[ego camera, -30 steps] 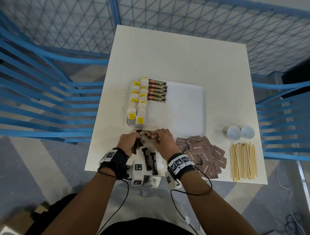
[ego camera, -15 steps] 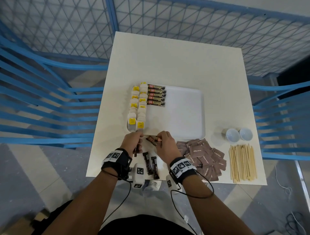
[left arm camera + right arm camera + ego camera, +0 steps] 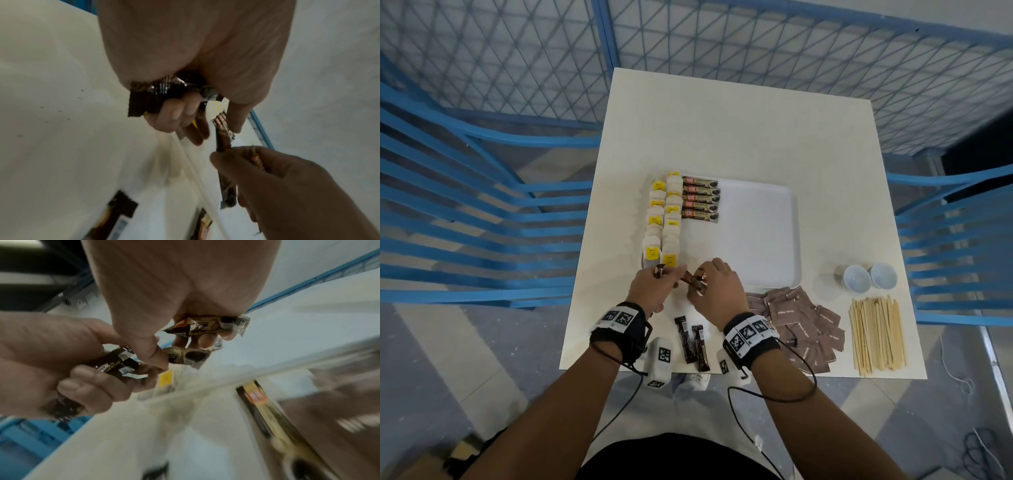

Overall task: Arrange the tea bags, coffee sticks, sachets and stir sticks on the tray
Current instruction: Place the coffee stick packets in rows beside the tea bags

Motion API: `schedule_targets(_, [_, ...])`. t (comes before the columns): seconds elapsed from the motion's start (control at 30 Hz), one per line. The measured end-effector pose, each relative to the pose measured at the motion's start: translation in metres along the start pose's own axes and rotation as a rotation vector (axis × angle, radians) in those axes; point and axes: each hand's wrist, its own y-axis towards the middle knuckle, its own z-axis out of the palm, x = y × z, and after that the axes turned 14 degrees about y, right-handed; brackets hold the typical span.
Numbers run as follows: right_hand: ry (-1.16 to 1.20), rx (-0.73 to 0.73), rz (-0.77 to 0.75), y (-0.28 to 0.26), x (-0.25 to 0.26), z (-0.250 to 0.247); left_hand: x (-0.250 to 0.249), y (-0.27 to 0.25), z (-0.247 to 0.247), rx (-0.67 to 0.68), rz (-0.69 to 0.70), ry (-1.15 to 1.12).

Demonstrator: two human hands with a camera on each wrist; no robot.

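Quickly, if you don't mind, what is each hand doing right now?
Left hand: closed around a bundle of coffee sticks.
Right hand: closed on more coffee sticks.

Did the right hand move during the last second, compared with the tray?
Yes. The right hand moved forward, toward the tray; its fingers now reach over the tray's near edge, where a second ago they were short of it.
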Motion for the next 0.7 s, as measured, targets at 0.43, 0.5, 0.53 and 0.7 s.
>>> schedule_targets(0.43, [0.272, -0.066, -0.033, 0.043, 0.045, -0.015, -0.048, 0.030, -0.024, 0.014, 0.003, -0.199])
schedule_targets(0.5, [0.342, -0.089, -0.041, 0.047, 0.049, -0.015, -0.051, 0.037, -0.028, 0.010, -0.009, -0.227])
schedule_targets(0.53, [0.366, -0.100, -0.028, 0.048, 0.051, -0.015, -0.052, 0.040, -0.030, 0.001, -0.019, -0.243])
schedule_targets(0.7, [0.388, -0.078, 0.032, 0.058, 0.052, -0.018, -0.064, 0.039, -0.035, 0.076, -0.042, -0.325])
